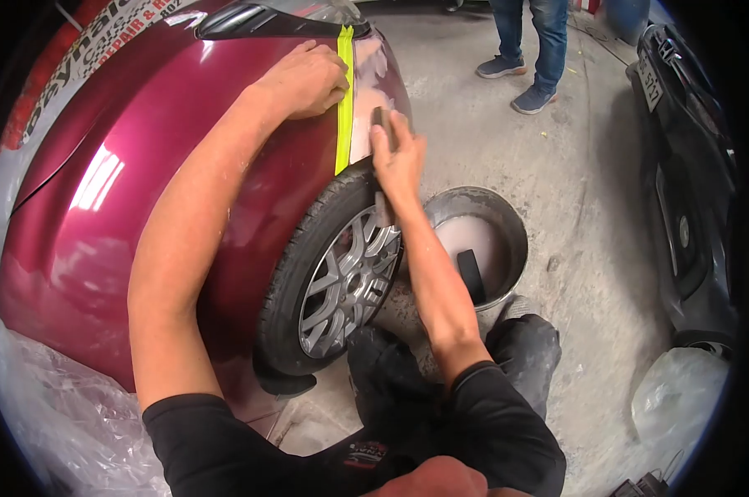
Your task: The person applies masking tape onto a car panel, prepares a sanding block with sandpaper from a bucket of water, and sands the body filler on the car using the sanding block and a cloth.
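My left hand (312, 81) rests on the maroon car fender (184, 108), its fingers bent and their tips at the yellow-green masking tape (344, 124). That tape runs down the panel to the tyre. Right of the tape is a patch of pale pinkish filler or primer (366, 112) with a mottled upper part. In my right hand (401, 161) is a dark sanding block (381, 126), gripped between thumb and fingers against the pale patch. The palm side is hidden. Just below is the wheel (345, 282), with a black tyre and silver spokes.
A round bucket (519, 240) of cloudy liquid stands right of the wheel, a black block (470, 275) leaning inside. Another person's legs (548, 41) are at the top. A dark car (681, 190) stands at right. Plastic sheeting (68, 406) lies lower left.
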Action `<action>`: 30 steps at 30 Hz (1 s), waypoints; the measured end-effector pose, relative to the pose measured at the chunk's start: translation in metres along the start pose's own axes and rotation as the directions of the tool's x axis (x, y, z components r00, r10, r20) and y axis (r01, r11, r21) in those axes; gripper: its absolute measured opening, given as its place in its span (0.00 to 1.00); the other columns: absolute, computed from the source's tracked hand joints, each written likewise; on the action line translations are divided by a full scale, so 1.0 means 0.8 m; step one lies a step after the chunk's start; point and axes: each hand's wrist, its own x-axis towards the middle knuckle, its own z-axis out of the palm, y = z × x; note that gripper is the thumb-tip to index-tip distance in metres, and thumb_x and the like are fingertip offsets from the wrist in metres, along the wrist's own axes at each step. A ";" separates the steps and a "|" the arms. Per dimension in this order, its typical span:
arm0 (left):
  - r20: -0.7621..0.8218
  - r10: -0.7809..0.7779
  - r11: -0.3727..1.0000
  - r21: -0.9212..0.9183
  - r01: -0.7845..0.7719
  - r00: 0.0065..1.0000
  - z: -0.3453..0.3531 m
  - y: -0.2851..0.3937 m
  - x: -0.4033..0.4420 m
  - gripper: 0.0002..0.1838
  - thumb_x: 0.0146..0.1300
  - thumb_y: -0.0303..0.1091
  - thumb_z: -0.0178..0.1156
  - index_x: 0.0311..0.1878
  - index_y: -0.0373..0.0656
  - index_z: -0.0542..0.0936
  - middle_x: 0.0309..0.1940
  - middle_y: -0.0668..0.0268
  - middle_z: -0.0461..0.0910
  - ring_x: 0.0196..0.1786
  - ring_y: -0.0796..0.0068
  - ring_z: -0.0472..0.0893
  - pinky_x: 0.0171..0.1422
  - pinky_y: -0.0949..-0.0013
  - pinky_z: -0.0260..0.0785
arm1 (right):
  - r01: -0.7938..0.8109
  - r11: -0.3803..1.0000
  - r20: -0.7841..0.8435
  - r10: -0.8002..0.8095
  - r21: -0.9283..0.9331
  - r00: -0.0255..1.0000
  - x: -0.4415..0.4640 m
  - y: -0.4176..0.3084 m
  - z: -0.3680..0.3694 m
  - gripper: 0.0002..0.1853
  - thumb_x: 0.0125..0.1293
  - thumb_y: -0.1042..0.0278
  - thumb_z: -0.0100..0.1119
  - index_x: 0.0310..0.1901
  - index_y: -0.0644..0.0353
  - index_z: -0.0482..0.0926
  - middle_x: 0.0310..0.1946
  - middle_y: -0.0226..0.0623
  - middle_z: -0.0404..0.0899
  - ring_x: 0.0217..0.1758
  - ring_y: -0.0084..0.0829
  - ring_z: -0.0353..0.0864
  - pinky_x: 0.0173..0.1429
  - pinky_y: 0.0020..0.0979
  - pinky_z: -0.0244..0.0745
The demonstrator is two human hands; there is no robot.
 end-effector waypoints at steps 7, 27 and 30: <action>0.024 -0.018 1.000 0.021 0.017 1.000 -0.005 0.000 0.003 0.13 0.68 0.36 0.67 0.52 0.47 0.91 0.62 0.61 0.85 0.70 0.58 0.78 0.82 0.49 0.61 | 0.063 0.996 0.014 -0.064 0.064 0.998 -0.065 -0.021 -0.014 0.27 0.72 0.60 0.69 0.69 0.62 0.78 0.52 0.52 0.81 0.59 0.49 0.77 0.67 0.43 0.73; 0.016 -0.015 1.000 0.022 0.015 1.000 -0.005 -0.001 0.004 0.12 0.69 0.36 0.66 0.50 0.47 0.92 0.62 0.62 0.85 0.70 0.59 0.78 0.82 0.49 0.62 | 0.086 0.996 -0.095 -0.088 -0.023 0.992 -0.057 -0.037 0.015 0.25 0.72 0.63 0.69 0.68 0.58 0.81 0.48 0.54 0.73 0.52 0.50 0.75 0.61 0.43 0.73; 0.050 -0.001 0.999 0.038 -0.001 0.999 -0.009 -0.002 0.006 0.11 0.69 0.36 0.66 0.51 0.47 0.92 0.62 0.61 0.85 0.71 0.59 0.77 0.82 0.48 0.62 | 0.248 0.969 -0.108 -0.248 -0.020 0.963 -0.119 -0.027 0.008 0.27 0.71 0.64 0.70 0.69 0.58 0.80 0.48 0.54 0.73 0.52 0.49 0.75 0.60 0.43 0.73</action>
